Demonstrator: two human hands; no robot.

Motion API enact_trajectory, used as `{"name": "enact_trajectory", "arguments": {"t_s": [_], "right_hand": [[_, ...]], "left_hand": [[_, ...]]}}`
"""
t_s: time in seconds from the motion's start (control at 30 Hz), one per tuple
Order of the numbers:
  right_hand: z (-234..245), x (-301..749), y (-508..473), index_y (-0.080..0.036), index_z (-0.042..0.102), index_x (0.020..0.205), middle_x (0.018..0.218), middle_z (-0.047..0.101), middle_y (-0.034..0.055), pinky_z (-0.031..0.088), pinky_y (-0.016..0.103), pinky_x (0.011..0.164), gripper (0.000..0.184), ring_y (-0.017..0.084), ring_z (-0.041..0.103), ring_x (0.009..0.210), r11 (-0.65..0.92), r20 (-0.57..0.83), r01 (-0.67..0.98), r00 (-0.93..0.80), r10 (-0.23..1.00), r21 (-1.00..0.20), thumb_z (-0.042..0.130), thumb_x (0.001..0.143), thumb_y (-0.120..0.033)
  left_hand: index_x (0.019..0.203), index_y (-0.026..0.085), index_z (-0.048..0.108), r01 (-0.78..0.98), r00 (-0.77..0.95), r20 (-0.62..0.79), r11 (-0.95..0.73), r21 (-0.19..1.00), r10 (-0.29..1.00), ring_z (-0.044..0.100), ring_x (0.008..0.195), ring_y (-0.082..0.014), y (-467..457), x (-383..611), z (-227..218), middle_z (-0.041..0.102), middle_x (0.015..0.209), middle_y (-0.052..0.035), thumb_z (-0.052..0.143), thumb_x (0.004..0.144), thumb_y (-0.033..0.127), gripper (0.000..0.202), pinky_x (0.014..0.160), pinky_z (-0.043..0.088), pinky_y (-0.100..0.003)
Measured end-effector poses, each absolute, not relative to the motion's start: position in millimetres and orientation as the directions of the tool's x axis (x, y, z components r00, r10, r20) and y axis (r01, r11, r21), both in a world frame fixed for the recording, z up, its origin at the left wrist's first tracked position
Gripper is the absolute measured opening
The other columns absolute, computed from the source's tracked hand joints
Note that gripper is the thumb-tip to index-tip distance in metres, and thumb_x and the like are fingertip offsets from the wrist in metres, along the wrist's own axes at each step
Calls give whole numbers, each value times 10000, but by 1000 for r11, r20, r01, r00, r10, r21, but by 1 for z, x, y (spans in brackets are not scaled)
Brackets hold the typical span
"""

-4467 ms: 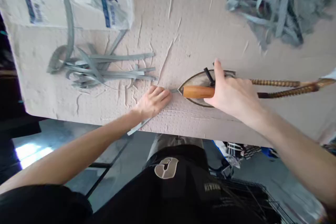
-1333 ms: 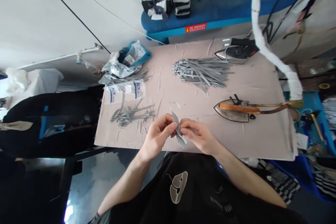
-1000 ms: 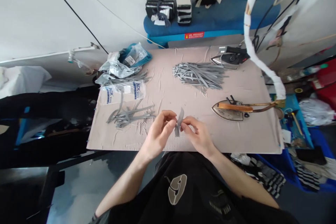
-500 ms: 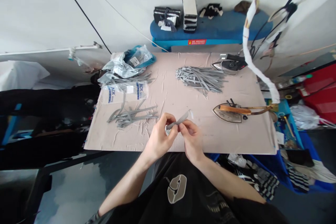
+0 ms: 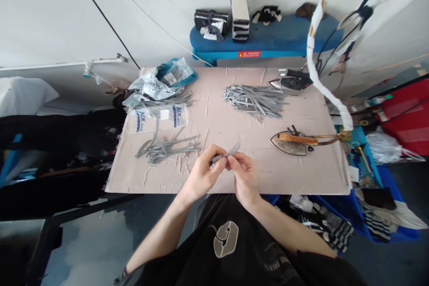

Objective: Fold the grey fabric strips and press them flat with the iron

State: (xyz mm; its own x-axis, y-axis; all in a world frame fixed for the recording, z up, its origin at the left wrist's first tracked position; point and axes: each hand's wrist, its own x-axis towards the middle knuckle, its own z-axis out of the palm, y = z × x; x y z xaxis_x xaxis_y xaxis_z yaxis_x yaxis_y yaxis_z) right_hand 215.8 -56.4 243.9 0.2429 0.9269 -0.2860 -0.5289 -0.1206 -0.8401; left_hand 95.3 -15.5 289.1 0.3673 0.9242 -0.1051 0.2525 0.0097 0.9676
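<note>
A narrow grey fabric strip [image 5: 233,148] is pinched between both hands above the front of the padded table. My left hand [image 5: 208,169] is closed on it with thumb and fingers. Close beside it, my right hand [image 5: 244,172] pinches the same strip, whose free end curls up and away from me. To the left of my hands lies a small loose pile of grey strips [image 5: 164,148]. Farther back, right of centre, a larger bundle of grey strips [image 5: 254,100] is spread out. What my curled fingers cover of the strip is hidden.
An iron with a wooden handle [image 5: 292,142] rests at the right, a second iron [image 5: 293,81] behind it. Plastic bags [image 5: 157,81] lie at the back left of the table [image 5: 214,120]. A blue ironing board [image 5: 281,35] stands behind. A white-wrapped hose [image 5: 312,53] hangs at the right.
The strip's free end has turned, and its pale tip no longer shows. Both hands stay together in nearly the same place. The view has shifted slightly.
</note>
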Motion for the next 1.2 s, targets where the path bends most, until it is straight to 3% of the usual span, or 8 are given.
{"name": "enact_trajectory", "arguments": {"t_s": [0.37,0.67,0.93,1.2], "right_hand": [[265,224,-43,-206,556,635,570,472,-48,400,288,665,380,100,452,608,-136,-363,-721,170,916,-679,777,834,-443],[260,251,-32,-203,506,635,576,417,-73,405,262,606,426,78,382,575,-105,-460,-801,226,859,-590,876,723,-397],[231,309,-33,-204,474,700,584,428,-103,408,228,592,510,51,387,561,2,-486,-759,419,767,-651,941,603,-384],[218,333,-41,-214,479,700,569,425,-99,427,262,628,477,66,397,563,79,-410,-641,576,707,-764,901,651,-431]], "left_hand": [[843,210,585,141,312,65,-114,983,948,526,779,-123,-17,99,281,554,822,9,575,967,234,127,735,440,-295],[832,210,567,211,294,27,-92,973,955,485,757,-127,-14,97,274,514,813,12,563,959,266,138,709,399,-304],[834,208,588,344,298,-52,-57,937,953,494,774,-139,-4,83,258,522,821,3,561,949,316,160,692,375,-310],[829,209,594,362,270,-95,-10,932,958,479,757,-139,4,76,259,518,802,8,581,939,341,172,677,364,-298]]}}
